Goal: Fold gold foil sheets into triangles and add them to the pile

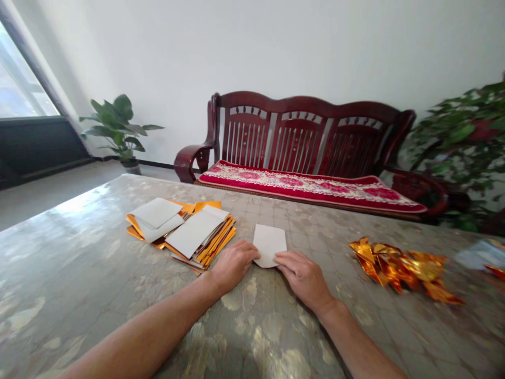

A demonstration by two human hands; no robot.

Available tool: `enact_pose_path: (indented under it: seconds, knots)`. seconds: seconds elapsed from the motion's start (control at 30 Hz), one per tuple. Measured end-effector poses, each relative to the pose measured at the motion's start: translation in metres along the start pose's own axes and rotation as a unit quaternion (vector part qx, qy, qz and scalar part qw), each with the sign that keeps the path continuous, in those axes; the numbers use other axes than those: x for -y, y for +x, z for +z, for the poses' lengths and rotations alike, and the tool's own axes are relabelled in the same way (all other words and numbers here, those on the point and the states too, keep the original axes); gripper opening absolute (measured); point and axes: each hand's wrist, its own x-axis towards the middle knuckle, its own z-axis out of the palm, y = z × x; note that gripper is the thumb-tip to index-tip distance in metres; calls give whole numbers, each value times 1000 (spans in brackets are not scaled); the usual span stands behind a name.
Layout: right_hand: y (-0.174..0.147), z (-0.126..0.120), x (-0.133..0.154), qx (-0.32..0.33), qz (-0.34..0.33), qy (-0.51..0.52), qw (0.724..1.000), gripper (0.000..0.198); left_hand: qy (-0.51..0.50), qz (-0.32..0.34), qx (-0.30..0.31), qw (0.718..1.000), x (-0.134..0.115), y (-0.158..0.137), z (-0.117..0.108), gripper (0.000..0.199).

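A small sheet of paper (270, 242), pale side up, lies on the table in front of me, its near edge curling upward. My left hand (235, 263) pinches its near left corner. At the near right corner, my right hand (302, 273) grips the same sheet between thumb and fingers. Left of the hands sits a loose stack of paper sheets (197, 231), some pale side up, others showing shiny orange-gold. Off to the right is a heap of folded gold foil paper pieces (402, 268).
The table (130, 300) has a patterned, glossy cover. A clear plastic bag (479, 255) lies at its right edge. Beyond stands a dark red wooden bench (303, 137) with a red floral cushion (307, 184). Potted plants (118, 126) flank it.
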Motion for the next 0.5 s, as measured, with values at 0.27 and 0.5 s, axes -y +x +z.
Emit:
enact_pose_path:
  seconds: [0.27,0.5]
  knots:
    - [2,0,0,32,70,-34,996,18,53,6,20,998,-8,1,-5,22]
    - [5,-1,1,62,114,-34,991,15,4,-22,13,1000,-9,0,-9,24]
